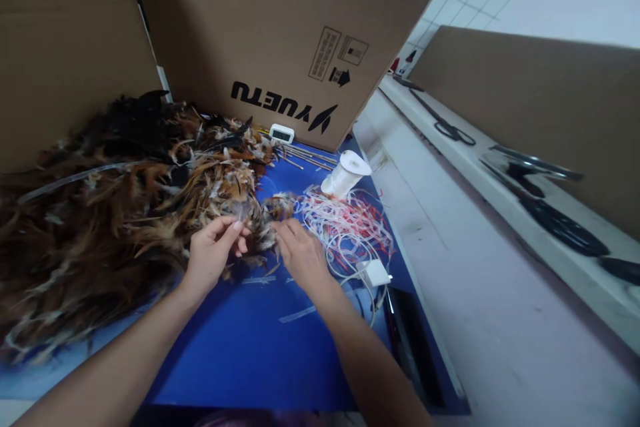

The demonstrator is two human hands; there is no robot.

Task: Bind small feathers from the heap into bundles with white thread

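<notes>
- Lying at the near right edge of the feather heap, a small feather bundle (260,223) sits on the blue mat (240,347), between the two hands.
- Left hand (213,257): fingers curled, thumb and forefinger pinched on the near end of the feather bundle; palm turned partly upward.
- Right hand (300,253): fingers stretched forward and held together, tips touching the right side of the same bundle; whether it grips or only steadies cannot be told, as the fingertips are blurred among the feathers.
- Feather heap (110,213): brown, rust and black feathers piled over the left half of the mat, darkest at the far left, with pale downy bases showing near the hands.
- Tangle of white and red string (350,227): loose loops just right of the right hand, lying on the mat.
- White spool (346,175): tipped on its side, just beyond the tangle.
- Thin wooden sticks (305,159): laid flat on the far part of the mat, left of the spool.
- Small white timer (281,134): stands at the foot of the cardboard box, far centre.
- Cardboard box (280,33): printed with inverted lettering, forms the far wall; a second cardboard panel (540,93) stands at the right.
- White charger block (376,273): near right of the mat, cable looping towards the tangle.
- Scissors (447,127): black-handled, on the pale ledge (500,193) at the far right, well apart from the hands.
</notes>
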